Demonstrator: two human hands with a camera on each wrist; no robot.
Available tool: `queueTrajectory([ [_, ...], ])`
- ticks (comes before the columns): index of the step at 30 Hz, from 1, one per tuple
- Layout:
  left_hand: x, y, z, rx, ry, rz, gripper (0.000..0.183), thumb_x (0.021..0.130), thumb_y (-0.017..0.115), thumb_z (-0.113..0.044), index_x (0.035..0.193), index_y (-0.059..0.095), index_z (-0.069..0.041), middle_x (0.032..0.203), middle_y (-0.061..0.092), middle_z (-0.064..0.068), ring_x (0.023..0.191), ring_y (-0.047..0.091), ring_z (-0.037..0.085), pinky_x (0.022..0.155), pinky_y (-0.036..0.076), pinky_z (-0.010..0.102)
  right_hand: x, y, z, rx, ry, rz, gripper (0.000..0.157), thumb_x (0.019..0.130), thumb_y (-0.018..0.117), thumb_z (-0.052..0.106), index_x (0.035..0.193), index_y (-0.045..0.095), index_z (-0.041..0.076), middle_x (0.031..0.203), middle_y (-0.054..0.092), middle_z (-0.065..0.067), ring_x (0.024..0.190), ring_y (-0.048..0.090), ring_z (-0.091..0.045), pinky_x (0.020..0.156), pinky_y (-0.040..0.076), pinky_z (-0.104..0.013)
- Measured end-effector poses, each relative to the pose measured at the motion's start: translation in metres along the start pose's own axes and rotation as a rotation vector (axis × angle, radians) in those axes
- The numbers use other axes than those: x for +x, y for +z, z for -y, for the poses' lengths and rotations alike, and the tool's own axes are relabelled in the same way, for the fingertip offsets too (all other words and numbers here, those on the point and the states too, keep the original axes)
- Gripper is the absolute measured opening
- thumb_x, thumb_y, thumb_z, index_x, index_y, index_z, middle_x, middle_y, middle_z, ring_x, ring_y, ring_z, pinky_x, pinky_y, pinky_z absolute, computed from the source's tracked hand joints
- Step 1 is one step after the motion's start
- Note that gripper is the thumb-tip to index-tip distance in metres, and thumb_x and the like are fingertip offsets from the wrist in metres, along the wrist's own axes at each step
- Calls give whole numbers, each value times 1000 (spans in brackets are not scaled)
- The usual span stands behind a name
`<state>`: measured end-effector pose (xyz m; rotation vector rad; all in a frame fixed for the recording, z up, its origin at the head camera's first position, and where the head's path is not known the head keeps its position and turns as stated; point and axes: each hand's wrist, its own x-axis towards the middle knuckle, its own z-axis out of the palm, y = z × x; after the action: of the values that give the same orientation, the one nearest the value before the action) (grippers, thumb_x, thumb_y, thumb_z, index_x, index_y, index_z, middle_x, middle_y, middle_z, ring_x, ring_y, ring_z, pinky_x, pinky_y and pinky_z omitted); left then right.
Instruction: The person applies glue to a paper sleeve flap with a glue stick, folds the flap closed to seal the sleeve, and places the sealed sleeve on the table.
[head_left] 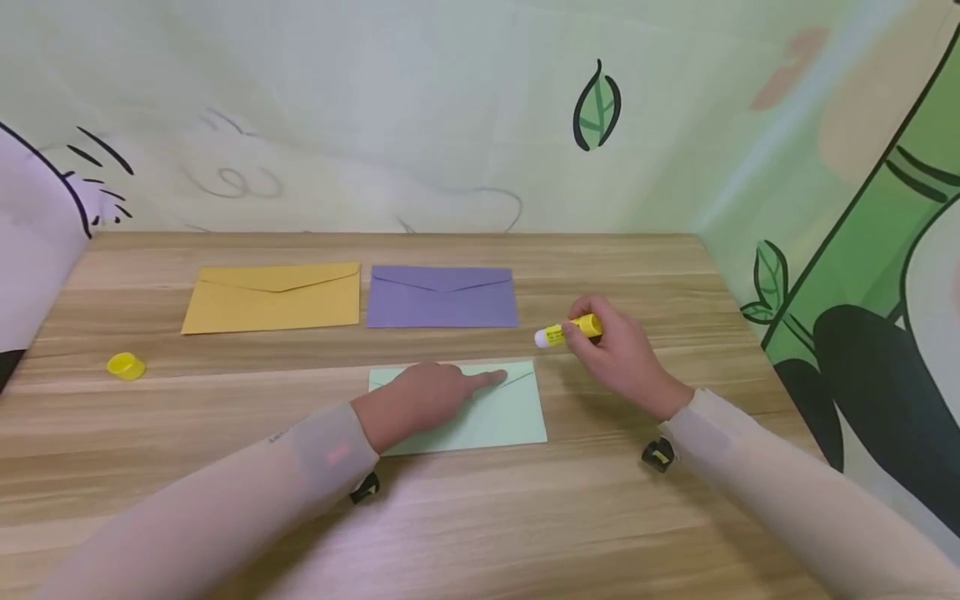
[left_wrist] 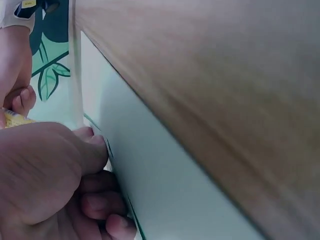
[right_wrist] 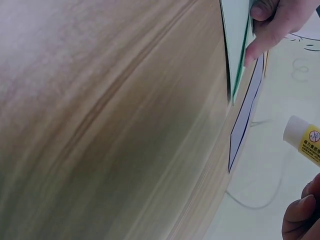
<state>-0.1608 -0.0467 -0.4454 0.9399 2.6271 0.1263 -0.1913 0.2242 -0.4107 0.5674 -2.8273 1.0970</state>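
A mint-green envelope [head_left: 498, 421] lies flap side up on the wooden table. Across it rests my left hand [head_left: 427, 396], index finger stretched along the flap near its right end and the other fingers bent under. My right hand [head_left: 621, 358] holds a yellow glue stick [head_left: 589, 325] just above the table, right of the envelope. Its white end points left and is apart from the paper. In the right wrist view the glue stick [right_wrist: 311, 142] shows its label, while the fingers are partly cut off by the frame.
Farther back lie a yellow envelope [head_left: 277, 308] and a purple envelope [head_left: 442, 308], side by side with flaps folded down. A yellow cap [head_left: 126, 366] sits at the table's left. A printed wall covering [head_left: 450, 100] rises behind the table.
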Motion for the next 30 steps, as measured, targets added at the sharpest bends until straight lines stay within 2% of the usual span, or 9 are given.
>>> queueTrajectory([
  [4, 5, -5, -1, 5, 4, 84, 67, 104, 46, -9, 157, 25, -44, 79, 63, 7, 76, 57, 22, 68, 49, 36, 0, -1, -1, -2, 14, 3, 14, 99, 59, 22, 106, 55, 11, 83, 61, -8, 60, 50, -18, 49, 43, -26],
  [6, 9, -8, -1, -17, -2, 110, 66, 104, 45, -10, 157, 26, -45, 83, 64, 8, 77, 56, 21, 67, 48, 36, 0, -2, -1, -4, 18, 0, 14, 99, 59, 21, 106, 55, 11, 83, 60, -8, 60, 50, -19, 49, 43, -26],
  [9, 16, -11, -1, -7, 50, 57, 57, 102, 46, -8, 152, 43, -37, 95, 68, 10, 85, 58, 22, 72, 50, 38, 0, -1, 0, -4, 14, -2, 14, 98, 60, 20, 105, 56, 9, 84, 61, -9, 61, 51, -19, 50, 44, -25],
  [12, 24, -12, -4, 30, 133, -44, 36, 102, 47, -10, 133, 61, -21, 99, 66, 10, 88, 60, 25, 76, 52, 40, 1, 0, 0, -5, 7, 5, 14, 98, 60, 20, 105, 56, 8, 84, 61, -9, 61, 51, -18, 50, 45, -25],
  [14, 28, -11, -6, 33, 161, -81, 21, 103, 45, -13, 119, 59, -14, 98, 65, 11, 89, 62, 26, 77, 52, 42, 1, 1, 0, -8, 4, 14, 14, 98, 60, 21, 105, 56, 9, 85, 61, -9, 61, 52, -18, 51, 45, -25],
  [17, 29, -8, -6, -24, 127, -65, 12, 105, 43, -18, 116, 49, -16, 92, 63, 9, 81, 62, 25, 71, 51, 41, 2, 2, 1, -17, -8, 18, 15, 99, 59, 22, 106, 55, 10, 83, 60, -8, 61, 51, -17, 50, 44, -26],
  [22, 29, -4, -2, -86, 104, -39, 40, 105, 45, -17, 144, 47, -29, 88, 62, 4, 76, 58, 19, 68, 49, 35, 5, 3, 0, -28, -31, 11, 15, 99, 59, 23, 106, 54, 10, 80, 59, -7, 60, 50, -17, 50, 44, -26],
  [24, 31, -4, -2, -66, 120, -18, 50, 105, 45, -17, 152, 41, -34, 86, 61, 3, 75, 55, 17, 65, 47, 33, 5, 4, -1, -29, -29, 14, 15, 99, 59, 22, 105, 54, 9, 79, 59, -7, 59, 50, -17, 50, 44, -25],
  [30, 33, -8, -5, -39, 89, 62, 62, 104, 45, -11, 155, 32, -43, 78, 55, 3, 68, 45, 16, 56, 39, 29, 5, 7, -3, -13, -1, 11, 14, 99, 59, 23, 106, 55, 11, 79, 60, -7, 58, 50, -17, 48, 43, -26],
])
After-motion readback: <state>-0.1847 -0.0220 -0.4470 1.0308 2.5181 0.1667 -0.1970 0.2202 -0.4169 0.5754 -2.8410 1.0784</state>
